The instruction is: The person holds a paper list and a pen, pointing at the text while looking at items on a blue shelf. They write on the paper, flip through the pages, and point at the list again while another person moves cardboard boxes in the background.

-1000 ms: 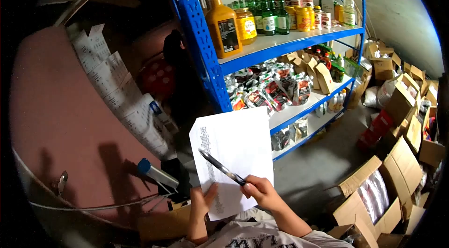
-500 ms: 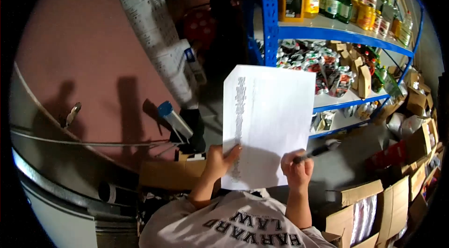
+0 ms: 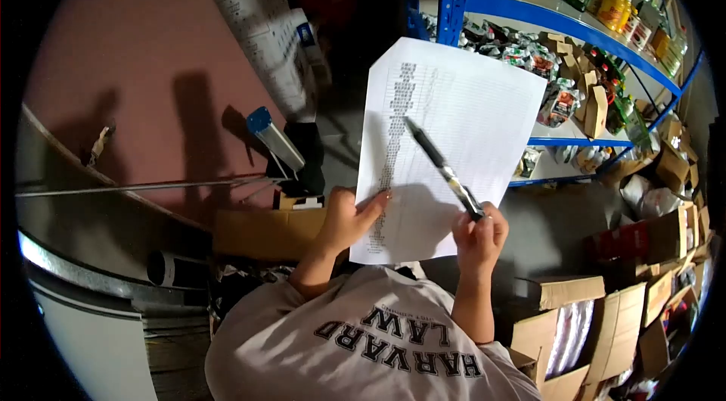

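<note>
A white printed sheet of paper (image 3: 454, 113) is held up in front of me, with a column of dark text down its left side and faint ruled lines across it. My left hand (image 3: 349, 221) grips its lower left edge, thumb on top of the page. My right hand (image 3: 481, 240) pinches the lower end of a black pen (image 3: 439, 163) near the right edge of the sheet. The pen slants up and left over the page, its far end close to the text column. Shadow falls across the lower part of the paper.
Blue metal shelving (image 3: 571, 23) at the right holds bottles, jars and silvery packs. Open cardboard boxes (image 3: 620, 333) stand at the lower right. A stack of white cartons (image 3: 257, 23) rises at the upper left, near a blue-topped tube (image 3: 276, 140). A cardboard box (image 3: 265, 234) lies left of my arm.
The pen has swung from pointing right, off the sheet, to pointing up and left over it. The paper has tilted slightly clockwise, and the whole view has shifted.
</note>
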`<state>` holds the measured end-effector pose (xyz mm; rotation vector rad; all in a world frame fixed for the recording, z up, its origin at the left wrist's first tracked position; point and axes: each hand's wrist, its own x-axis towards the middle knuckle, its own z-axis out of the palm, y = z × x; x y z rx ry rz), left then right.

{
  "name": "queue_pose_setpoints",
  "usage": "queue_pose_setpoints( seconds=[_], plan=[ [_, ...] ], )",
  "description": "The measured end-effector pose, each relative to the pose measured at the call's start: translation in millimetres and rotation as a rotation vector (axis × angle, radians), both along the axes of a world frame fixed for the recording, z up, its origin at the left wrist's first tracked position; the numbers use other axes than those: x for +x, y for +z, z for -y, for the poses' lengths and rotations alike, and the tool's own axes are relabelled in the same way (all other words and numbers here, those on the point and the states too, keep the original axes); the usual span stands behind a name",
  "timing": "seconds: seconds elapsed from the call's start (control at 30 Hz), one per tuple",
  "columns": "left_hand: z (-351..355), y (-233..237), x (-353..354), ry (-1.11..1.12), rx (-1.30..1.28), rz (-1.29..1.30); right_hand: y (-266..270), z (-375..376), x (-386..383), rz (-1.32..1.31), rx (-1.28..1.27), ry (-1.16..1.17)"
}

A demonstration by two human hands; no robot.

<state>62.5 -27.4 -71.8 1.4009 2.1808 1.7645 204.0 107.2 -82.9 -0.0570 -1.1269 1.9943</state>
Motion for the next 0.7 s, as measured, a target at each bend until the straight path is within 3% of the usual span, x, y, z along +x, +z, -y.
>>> queue_pose_setpoints(
  seconds=[0.13, 0.27, 0.4, 0.57, 0.7],
  plan=[
    [-5.1, -5.2, 0.1, 0.004, 0.049, -0.016, -0.6, -4.0, 3.2, -0.124, 0.057, -0.135],
    [-4.9, -4.6, 2.7, -0.025, 0.014, 0.105, -0.8, -13.4, 4.6, 0.095, -0.001, -0.122],
    [-7.2, -3.7, 0.6, -0.009, 0.045, 0.092, -3.9, -13.9, -1.4, -0.088, -0.008, -0.206],
    [-6.3, -9.8, 0.6, -0.026, 0.009, 0.112, -5.6, -13.9, -0.1, 0.101, -0.115, -0.213],
    [-2.8, -1.0, 0.3, -0.048, -0.037, 0.080, -11.9, -14.8, 0.4, -0.165, -0.027, -0.132]
  ],
)
